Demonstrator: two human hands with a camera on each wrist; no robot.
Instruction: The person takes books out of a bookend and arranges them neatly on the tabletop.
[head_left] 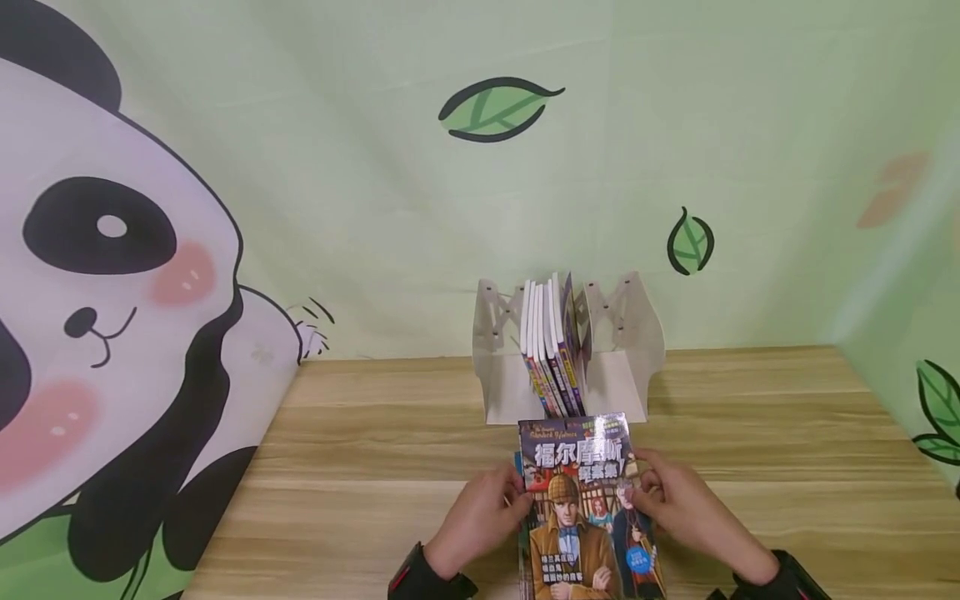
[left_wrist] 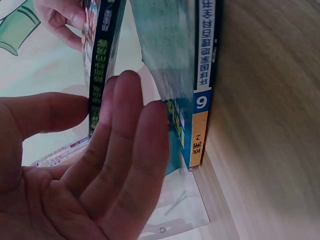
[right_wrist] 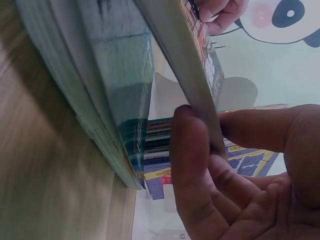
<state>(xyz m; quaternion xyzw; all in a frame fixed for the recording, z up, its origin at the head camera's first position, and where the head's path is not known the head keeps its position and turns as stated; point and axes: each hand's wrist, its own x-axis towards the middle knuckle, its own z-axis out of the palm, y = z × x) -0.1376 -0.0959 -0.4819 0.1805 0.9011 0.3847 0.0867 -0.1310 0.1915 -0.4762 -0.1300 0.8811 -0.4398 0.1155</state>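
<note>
Book (head_left: 579,508) above stack (left_wrist: 204,65), before bookrack (head_left: 504,390)

Here's the head view, looking forward and down from above, well back, taking in the brown wood-grain tabletop (head_left: 375,433) and pale green panda-printed cloth (head_left: 360,192); now the left wrist camera, right up close and turned sideways, faces past the left hand (head_left: 480,517) at the spine of a glossy, dark-topped rectangular book (head_left: 581,517); the right wrist camera, equally near and sideways, looks past the right hand (head_left: 682,500) at the page edges; all three share that book and both hands
</note>
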